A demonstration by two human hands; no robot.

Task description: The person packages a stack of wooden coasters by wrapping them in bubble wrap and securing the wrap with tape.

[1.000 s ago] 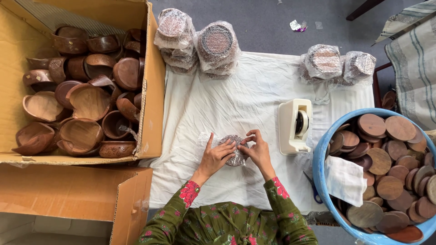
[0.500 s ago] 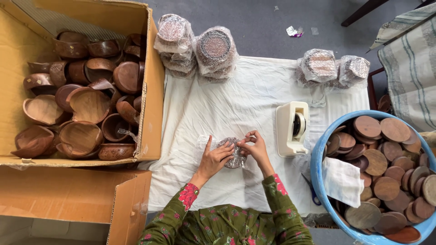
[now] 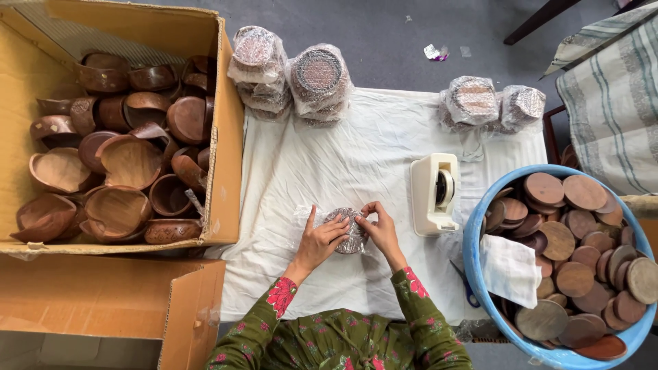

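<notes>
A small round wooden piece wrapped in clear plastic (image 3: 351, 229) lies on the white cloth (image 3: 356, 157) in front of me. My left hand (image 3: 321, 240) presses on its left side with the fingers spread over the wrap. At its right edge, my right hand (image 3: 379, 229) pinches the plastic. Both sleeves are green with red flowers.
A white tape dispenser (image 3: 434, 193) stands just right of my hands. A blue tub (image 3: 474, 236) of round wooden discs, with a white cloth (image 3: 508, 269) and blue scissors (image 3: 467, 291), sits at the right. A cardboard box (image 3: 229, 137) of wooden bowls fills the left. Several wrapped stacks (image 3: 319, 79) line the far edge.
My hands stayed on the wrapped piece, with the fingers shifting slightly over the plastic. The view moved a little.
</notes>
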